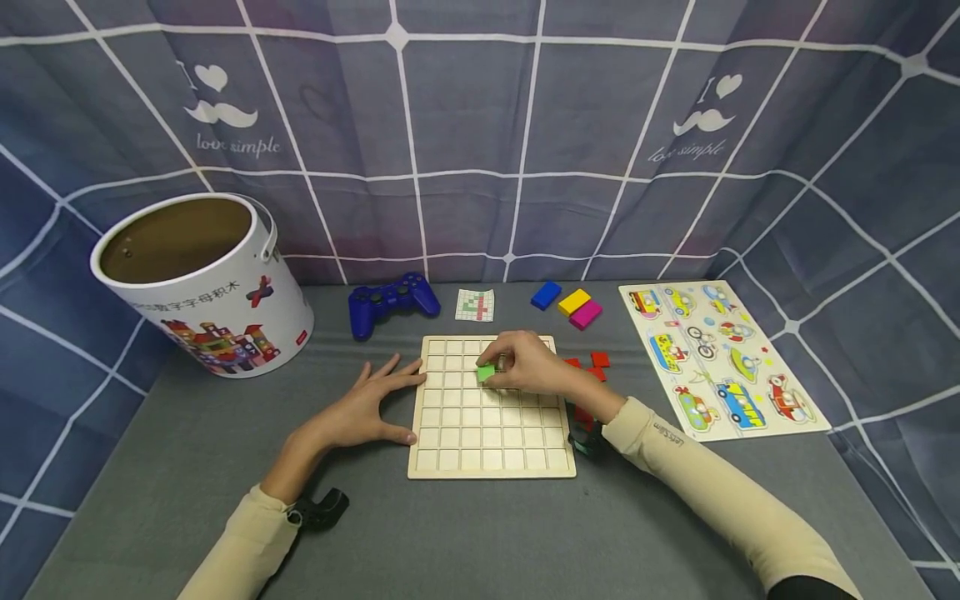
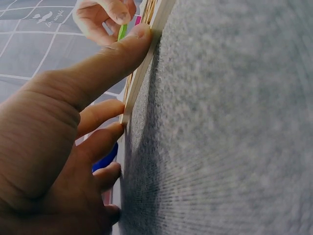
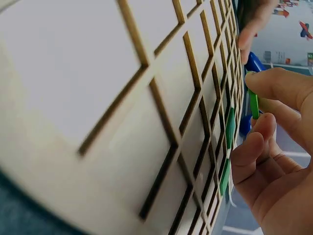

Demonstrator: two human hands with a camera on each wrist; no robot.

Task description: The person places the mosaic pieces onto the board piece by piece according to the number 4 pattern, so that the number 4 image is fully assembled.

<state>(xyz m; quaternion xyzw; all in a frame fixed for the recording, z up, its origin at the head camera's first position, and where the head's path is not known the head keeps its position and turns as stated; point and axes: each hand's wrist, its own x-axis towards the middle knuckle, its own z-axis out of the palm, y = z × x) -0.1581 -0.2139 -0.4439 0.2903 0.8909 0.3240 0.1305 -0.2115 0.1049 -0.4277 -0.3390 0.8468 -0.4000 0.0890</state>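
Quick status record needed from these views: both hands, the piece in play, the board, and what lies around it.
left hand: flat on the grey table, fingertips against the left edge of the grid board
right hand: over the board's upper rows, pinching a green tile
green tile: at the board surface; seated or not cannot be told
placed tiles: two green ones already in cells, per the right wrist view
red pieces: loose, right of the board
behind board: blue controller, pattern card, blue, yellow and magenta blocks
far left: bucket
far right: vehicle puzzle
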